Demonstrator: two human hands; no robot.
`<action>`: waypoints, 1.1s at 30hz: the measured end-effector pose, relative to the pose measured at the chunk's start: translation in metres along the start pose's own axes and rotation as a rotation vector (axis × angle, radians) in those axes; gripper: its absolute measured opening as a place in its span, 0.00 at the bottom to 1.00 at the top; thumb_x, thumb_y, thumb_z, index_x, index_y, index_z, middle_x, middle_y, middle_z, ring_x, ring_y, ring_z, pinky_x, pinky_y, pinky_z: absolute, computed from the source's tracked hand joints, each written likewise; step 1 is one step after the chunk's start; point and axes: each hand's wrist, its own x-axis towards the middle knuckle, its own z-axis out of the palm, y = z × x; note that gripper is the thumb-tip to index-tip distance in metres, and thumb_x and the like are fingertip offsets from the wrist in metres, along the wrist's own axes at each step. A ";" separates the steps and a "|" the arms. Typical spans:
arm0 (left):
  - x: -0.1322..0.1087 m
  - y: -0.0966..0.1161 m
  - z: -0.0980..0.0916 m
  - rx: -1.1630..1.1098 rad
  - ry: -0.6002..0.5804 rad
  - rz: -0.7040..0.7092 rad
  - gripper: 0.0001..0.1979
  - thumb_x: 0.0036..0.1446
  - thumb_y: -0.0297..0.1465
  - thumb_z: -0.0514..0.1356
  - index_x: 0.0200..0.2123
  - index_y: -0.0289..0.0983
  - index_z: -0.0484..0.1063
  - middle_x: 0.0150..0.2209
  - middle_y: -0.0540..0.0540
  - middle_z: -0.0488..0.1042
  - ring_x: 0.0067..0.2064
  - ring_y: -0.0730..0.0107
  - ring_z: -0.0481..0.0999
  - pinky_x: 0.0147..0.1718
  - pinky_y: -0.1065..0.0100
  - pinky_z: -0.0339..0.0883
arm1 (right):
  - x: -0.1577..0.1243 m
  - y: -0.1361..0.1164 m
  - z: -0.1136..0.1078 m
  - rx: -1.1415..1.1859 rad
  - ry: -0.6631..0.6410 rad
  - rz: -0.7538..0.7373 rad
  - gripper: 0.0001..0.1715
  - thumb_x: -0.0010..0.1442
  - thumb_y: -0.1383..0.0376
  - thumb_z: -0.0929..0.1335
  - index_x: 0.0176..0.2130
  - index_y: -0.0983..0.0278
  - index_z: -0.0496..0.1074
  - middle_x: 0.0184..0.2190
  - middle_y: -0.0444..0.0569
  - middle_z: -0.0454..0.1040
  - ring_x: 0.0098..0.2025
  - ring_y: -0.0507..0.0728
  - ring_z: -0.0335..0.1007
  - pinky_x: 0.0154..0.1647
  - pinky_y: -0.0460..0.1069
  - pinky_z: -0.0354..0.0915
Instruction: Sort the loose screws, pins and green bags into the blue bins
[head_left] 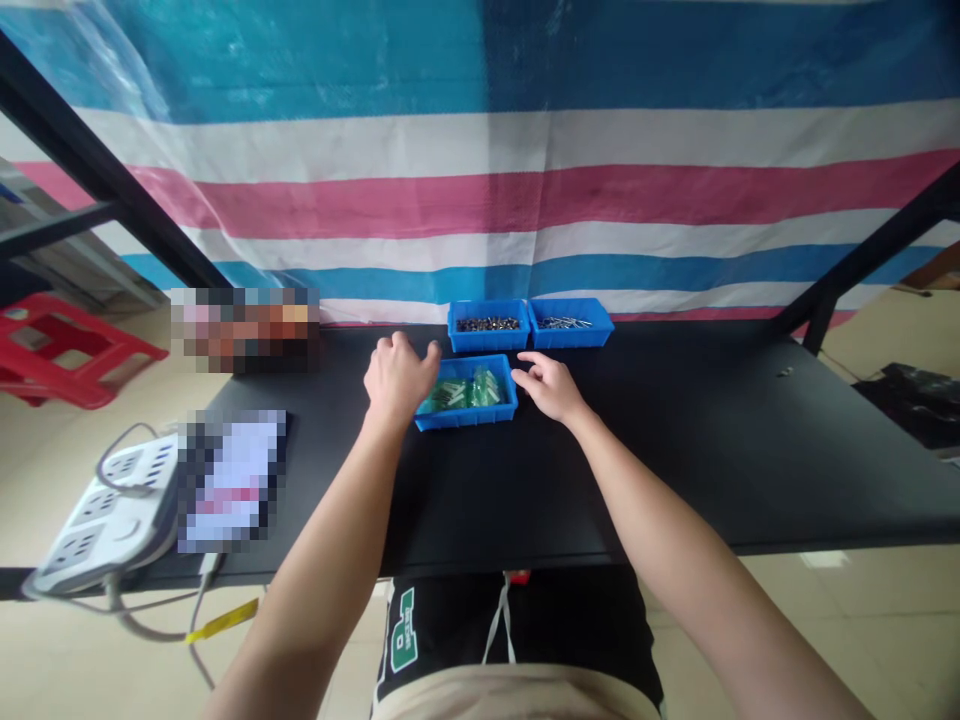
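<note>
A blue plastic bin (pixel 466 420) stands near the middle of the black table, with green see-through bags (pixel 486 386) of small pale stick-like pieces inside. At its left end is my left hand (pixel 400 378), back up, fingers bent and thumb held apart; I see nothing in it. My right hand (pixel 551 388) is just off the bin's right end, index finger and thumb spread with nothing between them. Behind this bin stand two more blue bins side by side. The left one (pixel 489 342) has small brass-coloured and dark parts (pixel 487 324); the right one (pixel 574 338) has silvery screw-like pieces (pixel 564 323).
A striped plastic sheet (pixel 525 200) hangs behind the black table (pixel 690 440). At left are a white power strip (pixel 112 510) with cables, a blurred-out flat item (pixel 234 480) and another blurred object (pixel 247 330). Tiny bits (pixel 785 371) lie at right. A red stool (pixel 67 350) stands beyond.
</note>
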 end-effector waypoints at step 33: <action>0.003 0.001 0.021 -0.398 -0.214 -0.042 0.18 0.53 0.47 0.58 0.33 0.38 0.76 0.35 0.41 0.79 0.41 0.52 0.77 0.41 0.60 0.67 | -0.003 -0.011 0.002 -0.067 0.055 -0.017 0.10 0.54 0.61 0.64 0.23 0.61 0.65 0.19 0.42 0.68 0.23 0.53 0.62 0.27 0.48 0.51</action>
